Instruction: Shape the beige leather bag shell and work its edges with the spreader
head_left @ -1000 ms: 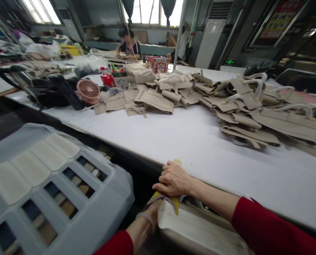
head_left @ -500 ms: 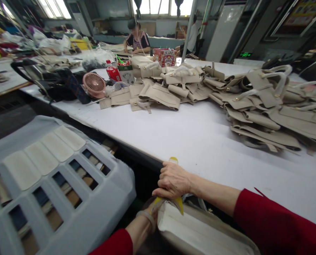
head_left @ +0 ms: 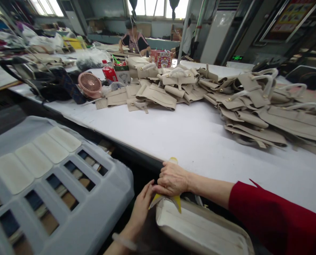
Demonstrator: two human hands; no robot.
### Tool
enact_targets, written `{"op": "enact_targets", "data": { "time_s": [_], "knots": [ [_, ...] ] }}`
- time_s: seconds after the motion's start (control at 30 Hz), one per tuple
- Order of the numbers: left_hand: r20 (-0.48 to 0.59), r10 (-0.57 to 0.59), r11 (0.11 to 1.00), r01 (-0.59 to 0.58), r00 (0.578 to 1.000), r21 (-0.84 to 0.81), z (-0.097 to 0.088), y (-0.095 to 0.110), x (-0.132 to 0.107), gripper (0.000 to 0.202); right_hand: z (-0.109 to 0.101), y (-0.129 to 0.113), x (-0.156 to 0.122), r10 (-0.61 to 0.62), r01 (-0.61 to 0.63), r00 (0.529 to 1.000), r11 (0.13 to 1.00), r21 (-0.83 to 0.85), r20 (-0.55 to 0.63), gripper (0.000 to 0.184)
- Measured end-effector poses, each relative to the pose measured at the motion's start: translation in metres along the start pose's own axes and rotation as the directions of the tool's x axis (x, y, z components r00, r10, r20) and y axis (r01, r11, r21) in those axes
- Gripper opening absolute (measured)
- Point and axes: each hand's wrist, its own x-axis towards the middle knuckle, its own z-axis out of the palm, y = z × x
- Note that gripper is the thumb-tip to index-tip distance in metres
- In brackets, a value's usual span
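My right hand point(head_left: 172, 179) is wrapped round a yellow tool point(head_left: 177, 202), whose tip shows above the fist and whose two forked ends spread below it. The fork sits at the near corner of a beige bag point(head_left: 240, 230) with a whitish flat face point(head_left: 200, 223) turned up. Beside the fist, my left hand point(head_left: 142, 207) has its fingers stretched out, their tips close to the right thumb and the fork's left prong. Whether they touch the tool, I cannot tell. The bag's lower part is out of view.
A grey plastic crate point(head_left: 75, 216) bearing pale panels point(head_left: 32, 159) stands at left. Along the white table point(head_left: 147, 131) lie beige bag pieces point(head_left: 248, 102), a pink fan point(head_left: 90, 85) and a red can point(head_left: 110, 74). A person point(head_left: 135, 40) sits at the far side.
My left hand has come out from beneath the tool to the left of the bag, its fingers now extended. My right hand keeps its grip on the tool. The view has shifted slightly.
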Motion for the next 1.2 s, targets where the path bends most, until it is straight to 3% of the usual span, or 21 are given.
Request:
{"op": "enact_targets", "data": {
  "time_s": [0.13,0.2,0.4,0.57,0.7,0.77,0.83,0.9,0.97,1.03,1.1,1.13,1.2],
  "knots": [
    [0.255,0.088,0.991,-0.11,0.963,0.074,-0.014,0.031,-0.024,0.05,-0.001,-0.002,-0.001,0.019,-0.019,1.0,1.0,0.003,0.009,0.059],
    [0.323,0.124,0.969,-0.184,0.938,0.163,-0.013,0.041,-0.029,0.048,-0.003,-0.004,-0.002,0.038,-0.038,0.999,0.999,0.0,0.027,0.059],
    [0.38,0.241,0.813,-0.4,0.893,0.423,-0.01,0.053,-0.025,0.036,-0.006,-0.009,-0.007,0.085,-0.085,0.996,0.996,-0.002,0.026,0.055],
    [0.343,0.282,0.778,-0.422,0.896,0.466,-0.004,0.054,-0.03,0.024,-0.006,-0.015,-0.014,0.118,-0.118,0.993,0.993,0.026,0.004,0.054],
    [0.362,0.311,0.75,-0.461,0.879,0.474,-0.002,0.05,-0.035,0.028,-0.009,-0.028,-0.023,0.212,-0.213,0.977,0.977,0.028,0.024,0.053],
    [0.378,0.275,0.781,-0.435,0.884,0.449,-0.004,0.049,-0.033,0.031,-0.012,-0.035,-0.027,0.272,-0.274,0.961,0.961,0.035,0.041,0.054],
    [0.387,0.184,0.861,-0.338,0.904,0.379,-0.005,0.047,-0.027,0.035,-0.014,-0.04,-0.03,0.318,-0.321,0.946,0.946,0.045,0.057,0.055],
    [0.379,0.041,0.963,-0.138,0.924,0.233,-0.004,0.045,-0.019,0.051,-0.017,-0.044,-0.034,0.349,-0.353,0.934,0.934,0.047,0.077,0.055],
    [0.402,-0.076,0.997,0.056,0.912,0.06,-0.002,0.043,-0.011,0.063,-0.02,-0.048,-0.042,0.395,-0.401,0.913,0.915,0.042,0.104,0.057],
    [0.447,-0.102,0.991,0.13,0.889,-0.031,0.002,0.042,-0.005,0.062,-0.024,-0.053,-0.056,0.492,-0.5,0.862,0.865,0.039,0.123,0.06],
    [0.483,-0.079,0.994,0.105,0.872,-0.028,0.006,0.043,-0.003,0.057,-0.029,-0.058,-0.075,0.642,-0.649,0.756,0.76,0.02,0.13,0.064],
    [0.487,-0.069,0.997,0.082,0.871,-0.006,0.007,0.044,-0.002,0.054,-0.033,-0.06,-0.086,0.73,-0.737,0.671,0.676,0.003,0.131,0.066],
    [0.477,-0.046,0.998,0.019,0.878,0.06,0.007,0.046,0.0,0.049,-0.043,-0.062,-0.109,0.884,-0.892,0.449,0.451,0.01,0.132,0.066]
  ]
}}
